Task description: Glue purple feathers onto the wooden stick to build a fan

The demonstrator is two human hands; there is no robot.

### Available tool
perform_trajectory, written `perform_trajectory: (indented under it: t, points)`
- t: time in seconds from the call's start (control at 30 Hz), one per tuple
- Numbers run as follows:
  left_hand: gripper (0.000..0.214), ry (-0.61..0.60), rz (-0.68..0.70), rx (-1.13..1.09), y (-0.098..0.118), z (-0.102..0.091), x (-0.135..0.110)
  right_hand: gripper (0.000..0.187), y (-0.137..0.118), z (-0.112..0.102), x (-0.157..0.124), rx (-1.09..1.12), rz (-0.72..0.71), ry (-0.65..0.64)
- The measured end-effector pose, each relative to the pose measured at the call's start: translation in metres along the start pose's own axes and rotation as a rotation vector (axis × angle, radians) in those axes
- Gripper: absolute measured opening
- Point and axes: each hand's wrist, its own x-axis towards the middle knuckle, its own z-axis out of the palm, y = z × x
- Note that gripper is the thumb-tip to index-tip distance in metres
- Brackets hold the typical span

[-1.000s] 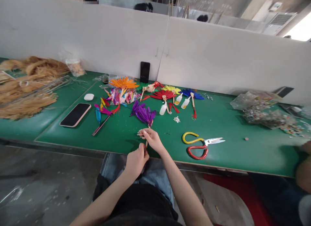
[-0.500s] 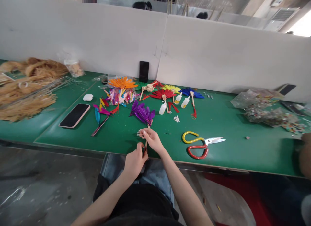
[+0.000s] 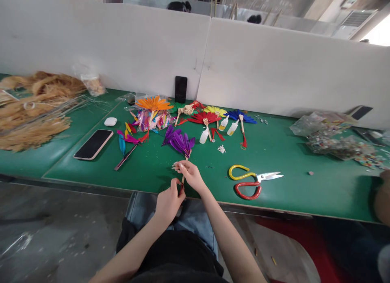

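Note:
A small purple feather fan (image 3: 182,144) points away from me, its thin wooden handle running down between my hands. My right hand (image 3: 189,172) is closed around the upper part of the handle, fingertips pinched. Lower down, by the table's front edge, my left hand (image 3: 169,197) pinches the handle's bottom end, where something dark red shows between the fingers. More purple feathers (image 3: 168,135) lie just left of the fan. Past it rest a red feather fan (image 3: 204,119), an orange one (image 3: 154,104) and a blue one (image 3: 242,117).
Scissors (image 3: 256,181) with yellow and red handles lie right of my hands. Small glue bottles (image 3: 224,123) and white bits (image 3: 222,149) sit beyond. To the left are a phone (image 3: 94,145), loose feathers (image 3: 128,137) and tan fibre bundles (image 3: 39,108); bead bags (image 3: 332,137) lie far right.

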Motion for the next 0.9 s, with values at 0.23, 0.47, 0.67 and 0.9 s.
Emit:
perform_trajectory:
  t: [0.23, 0.47, 0.67, 0.9]
  points:
    - [0.017, 0.003, 0.020, 0.034, -0.001, 0.002, 0.000, 0.031, 0.002, 0.000, 0.000, 0.003, -0.008, -0.006]
    - [0.017, 0.002, 0.030, 0.089, -0.001, 0.003, 0.000, 0.031, 0.001, -0.001, 0.000, -0.006, -0.009, -0.010]
    - [0.017, -0.020, 0.040, 0.097, 0.001, 0.001, 0.000, 0.032, 0.001, -0.001, 0.000, -0.012, -0.008, -0.006]
    - [0.010, -0.086, 0.081, 0.002, 0.011, 0.005, -0.010, 0.032, 0.004, -0.001, 0.001, -0.012, -0.001, 0.004]
